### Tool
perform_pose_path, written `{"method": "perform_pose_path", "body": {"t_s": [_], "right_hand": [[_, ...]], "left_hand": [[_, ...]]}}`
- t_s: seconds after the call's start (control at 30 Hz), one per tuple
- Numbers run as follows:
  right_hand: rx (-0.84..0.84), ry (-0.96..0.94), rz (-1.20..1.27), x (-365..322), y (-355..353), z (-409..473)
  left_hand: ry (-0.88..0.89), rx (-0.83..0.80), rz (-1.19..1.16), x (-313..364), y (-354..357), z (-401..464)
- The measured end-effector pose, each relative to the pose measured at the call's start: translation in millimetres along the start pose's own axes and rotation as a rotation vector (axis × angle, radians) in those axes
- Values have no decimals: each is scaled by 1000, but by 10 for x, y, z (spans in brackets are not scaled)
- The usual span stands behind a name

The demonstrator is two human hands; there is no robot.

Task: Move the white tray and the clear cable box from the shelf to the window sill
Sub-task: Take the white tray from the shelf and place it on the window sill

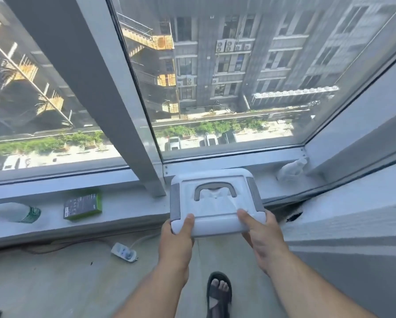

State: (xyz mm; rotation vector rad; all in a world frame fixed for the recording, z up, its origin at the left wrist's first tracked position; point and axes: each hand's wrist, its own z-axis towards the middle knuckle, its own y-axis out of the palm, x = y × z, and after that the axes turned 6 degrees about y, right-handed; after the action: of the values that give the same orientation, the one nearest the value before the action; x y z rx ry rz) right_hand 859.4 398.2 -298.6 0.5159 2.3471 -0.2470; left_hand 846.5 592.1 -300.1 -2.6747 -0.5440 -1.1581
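Note:
A white box with grey side strips and a grey folding handle on its lid lies over the window sill, its near edge sticking out past the sill's front. My left hand grips its near left corner, thumb on top. My right hand holds the near right edge, thumb pressed on the lid. I cannot tell whether the box rests on the sill or hangs just above it. No white tray shows in view.
On the sill to the left lie a green and black carton and a plastic bottle on its side. A white object sits in the sill's right corner. A power strip lies on the floor. My sandalled foot stands below.

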Motion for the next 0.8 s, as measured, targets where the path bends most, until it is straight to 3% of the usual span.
{"method": "perform_pose_path", "body": {"t_s": [0.23, 0.47, 0.67, 0.8], "right_hand": [[-32, 64, -65, 584, 284, 1598], [-48, 58, -131, 803, 558, 2461], [-88, 120, -184, 696, 618, 2582], [-45, 198, -272, 413, 604, 2264]], "left_hand": [[-2, 71, 67, -683, 353, 1432], [23, 65, 67, -1000, 553, 2319], [40, 46, 176, -950, 599, 2410], [-58, 20, 297, -563, 604, 2122]]}}
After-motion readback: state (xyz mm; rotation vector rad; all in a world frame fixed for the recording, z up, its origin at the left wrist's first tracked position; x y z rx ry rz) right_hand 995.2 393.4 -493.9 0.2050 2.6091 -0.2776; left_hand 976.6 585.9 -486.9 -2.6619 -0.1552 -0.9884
